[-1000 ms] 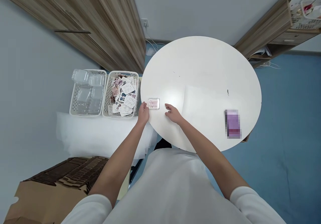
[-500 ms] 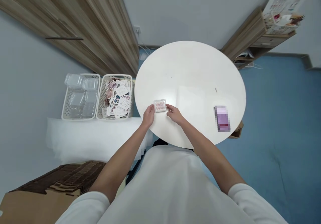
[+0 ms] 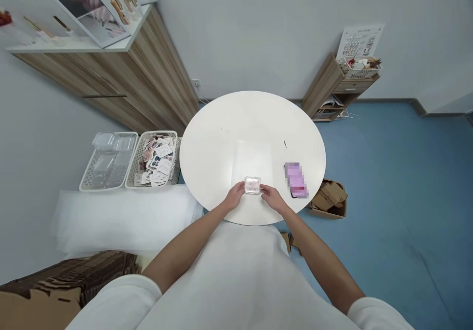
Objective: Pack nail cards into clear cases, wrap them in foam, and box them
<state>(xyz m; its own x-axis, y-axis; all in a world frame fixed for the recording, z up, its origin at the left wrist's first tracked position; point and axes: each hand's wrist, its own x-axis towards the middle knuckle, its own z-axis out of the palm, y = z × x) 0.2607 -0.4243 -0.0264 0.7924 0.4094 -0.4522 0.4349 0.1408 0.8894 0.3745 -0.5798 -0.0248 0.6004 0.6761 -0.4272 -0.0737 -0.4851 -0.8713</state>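
Note:
A small clear plastic case [image 3: 253, 185] with pink contents lies on the near edge of the round white table [image 3: 229, 143]. My left hand [image 3: 235, 197] grips its left side with curled fingers. My right hand [image 3: 272, 198] holds its right side the same way. Both hands rest on the tabletop right in front of my body.
A blurred purple flat object [image 3: 296, 180] lies on the table to the right. Left of the table stand two white baskets, one with clear cases [image 3: 107, 160], one with printed cards [image 3: 155, 162]. An open cardboard box [image 3: 327, 199] sits on the blue floor at right; a wooden cabinet [image 3: 121, 79] stands behind.
The case has moved from the table's left edge toward the middle near edge. My right hand closed onto it, so both hands hold it. The view pulled back and tilted up.

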